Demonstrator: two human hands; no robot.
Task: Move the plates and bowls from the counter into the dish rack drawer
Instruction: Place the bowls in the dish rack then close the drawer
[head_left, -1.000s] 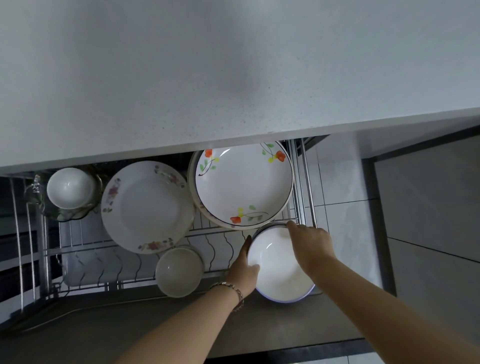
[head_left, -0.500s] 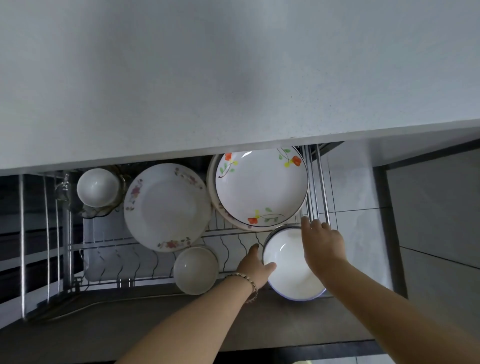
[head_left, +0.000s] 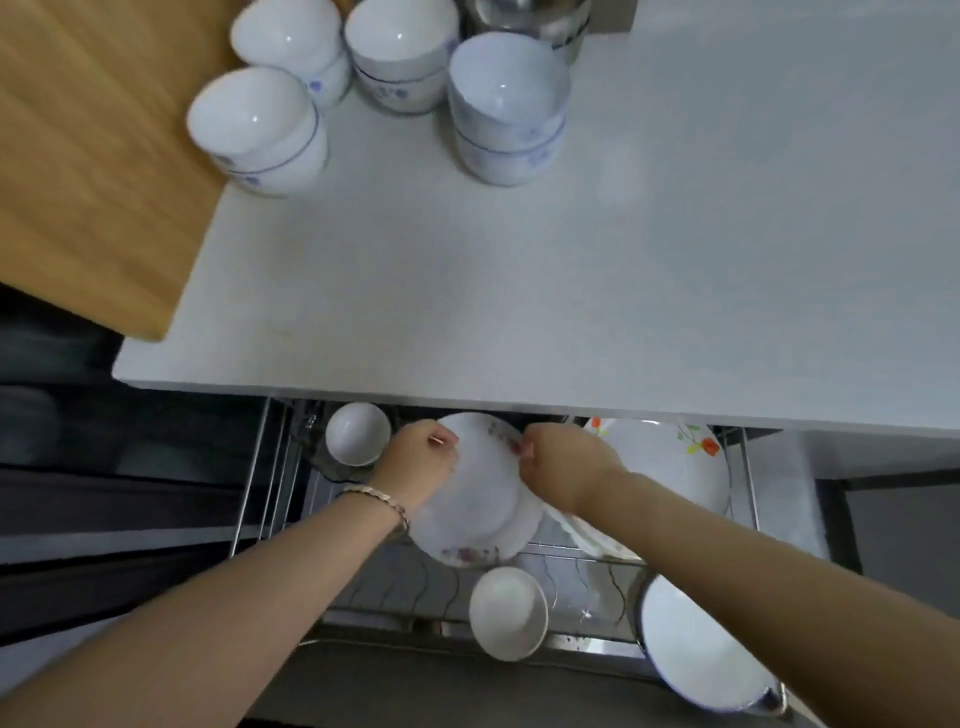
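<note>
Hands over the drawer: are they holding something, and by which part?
Both hold the pink-flowered plate: left hand on its left rim, right hand on its right rim.

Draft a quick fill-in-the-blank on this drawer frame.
1. ___ stacks of blue-patterned white bowls stand on the white counter.
2. The metal bracelet sits on the ___ wrist.
3. The orange-flowered white plate lies ___ of the pink-flowered white plate that the left hand and right hand grip.
Missing: four; left; right.
</note>
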